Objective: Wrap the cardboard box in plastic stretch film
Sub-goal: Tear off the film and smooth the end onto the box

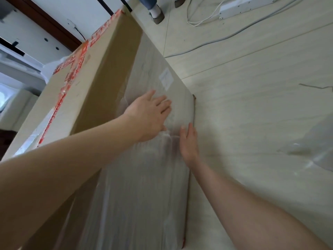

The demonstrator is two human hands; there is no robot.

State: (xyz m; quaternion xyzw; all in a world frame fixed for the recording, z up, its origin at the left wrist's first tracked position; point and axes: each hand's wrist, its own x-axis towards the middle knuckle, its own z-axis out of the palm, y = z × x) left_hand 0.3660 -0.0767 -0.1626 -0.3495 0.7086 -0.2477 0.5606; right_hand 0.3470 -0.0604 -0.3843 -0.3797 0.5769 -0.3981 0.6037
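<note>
Left hand [149, 116]: bare forearm reaching in from lower left, palm down, flat, fingers spread and extended forward. Right hand [189, 143]: bare forearm reaching in from lower right, palm turned inward, fingers straight and together, just beside the left hand.

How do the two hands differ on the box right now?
The left hand lies flat, fingers spread, higher on the box's side; the right hand sits lower, fingers together, by the edge near the floor. The left hand reaches onto thinly covered cardboard; the right rests on thicker film. Both are open, pressing rather than gripping.
</note>
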